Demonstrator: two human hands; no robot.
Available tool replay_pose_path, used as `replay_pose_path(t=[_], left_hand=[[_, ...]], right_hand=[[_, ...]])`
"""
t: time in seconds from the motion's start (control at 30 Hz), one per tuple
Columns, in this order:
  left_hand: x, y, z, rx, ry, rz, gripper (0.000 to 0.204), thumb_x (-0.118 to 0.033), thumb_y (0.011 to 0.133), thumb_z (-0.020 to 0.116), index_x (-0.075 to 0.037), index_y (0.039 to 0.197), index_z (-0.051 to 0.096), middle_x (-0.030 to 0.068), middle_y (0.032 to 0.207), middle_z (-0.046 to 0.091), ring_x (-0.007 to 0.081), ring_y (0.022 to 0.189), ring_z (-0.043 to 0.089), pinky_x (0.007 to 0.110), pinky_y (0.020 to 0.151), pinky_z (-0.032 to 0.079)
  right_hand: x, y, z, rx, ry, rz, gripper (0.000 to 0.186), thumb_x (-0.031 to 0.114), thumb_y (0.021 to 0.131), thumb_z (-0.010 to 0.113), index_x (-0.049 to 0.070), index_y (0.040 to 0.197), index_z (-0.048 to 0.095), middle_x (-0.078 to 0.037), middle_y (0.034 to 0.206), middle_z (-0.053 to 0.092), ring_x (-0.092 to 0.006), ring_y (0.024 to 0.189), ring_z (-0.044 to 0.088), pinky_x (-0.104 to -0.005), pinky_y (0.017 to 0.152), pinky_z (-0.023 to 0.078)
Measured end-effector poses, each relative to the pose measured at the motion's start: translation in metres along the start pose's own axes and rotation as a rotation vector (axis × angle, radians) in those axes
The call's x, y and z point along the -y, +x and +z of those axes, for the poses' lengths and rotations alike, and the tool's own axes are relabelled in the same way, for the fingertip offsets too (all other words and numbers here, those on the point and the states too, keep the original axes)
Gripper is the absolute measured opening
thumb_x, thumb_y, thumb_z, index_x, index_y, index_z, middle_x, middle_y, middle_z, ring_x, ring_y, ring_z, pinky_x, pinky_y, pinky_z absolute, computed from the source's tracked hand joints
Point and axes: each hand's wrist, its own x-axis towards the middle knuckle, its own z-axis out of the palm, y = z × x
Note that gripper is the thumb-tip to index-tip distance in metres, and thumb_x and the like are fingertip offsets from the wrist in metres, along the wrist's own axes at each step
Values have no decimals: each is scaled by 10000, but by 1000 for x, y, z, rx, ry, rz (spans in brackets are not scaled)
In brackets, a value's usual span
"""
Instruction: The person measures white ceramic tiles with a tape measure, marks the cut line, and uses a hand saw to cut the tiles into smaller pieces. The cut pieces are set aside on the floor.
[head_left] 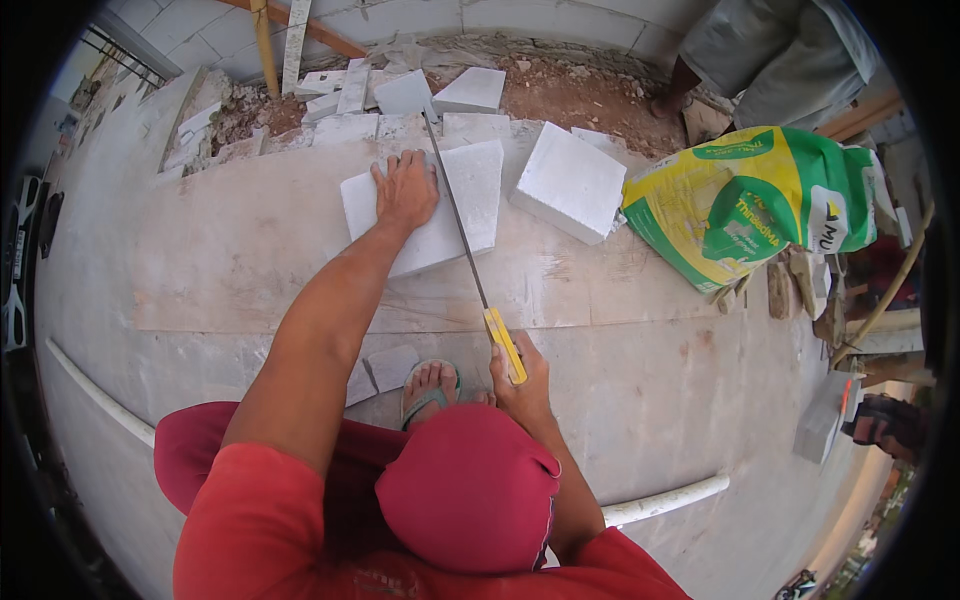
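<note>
A white lightweight block (480, 185) lies on the floor board ahead of me. My left hand (408, 190) rests on its top, left of the blade, fingers spread and laid flat. In my right hand (527, 378) is the yellow handle of a hand saw (504, 345), the fingers wrapped round it. The long, thin saw blade runs away from me across the block's top, and its tip reaches past the far edge. Whether the blade has cut into the block, I cannot tell. Another white block (572, 182) lies to the right, apart from the first.
A green and yellow bag (740, 205) lies at the right. Broken block pieces (405, 92) and rubble line the far wall. Another person's legs (780, 55) stand at the far right. White pipes (668, 500) lie on the floor. My sandalled foot (432, 390) is near the saw handle.
</note>
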Motion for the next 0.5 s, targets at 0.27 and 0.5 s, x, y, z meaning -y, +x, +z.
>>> replay_pose_path(t=[0.27, 0.5], left_hand=[[1, -1, 6, -6, 9, 9, 410, -311, 1081, 520, -51, 1378, 632, 137, 1382, 631, 355, 1364, 527, 668, 1198, 281], [0, 3, 0, 19, -7, -6, 413, -301, 1083, 516, -48, 1390, 627, 135, 1377, 632, 352, 1360, 529, 654, 1206, 285]], right_hand=[[-17, -45, -29, 17, -69, -6, 163, 156, 1012, 686, 7, 1072, 657, -208, 794, 671, -307, 679, 703, -383, 653, 554], [-11, -18, -8, -18, -32, 8, 177, 170, 1012, 683, 1, 1048, 645, -205, 778, 664, -293, 639, 650, -391, 636, 537]])
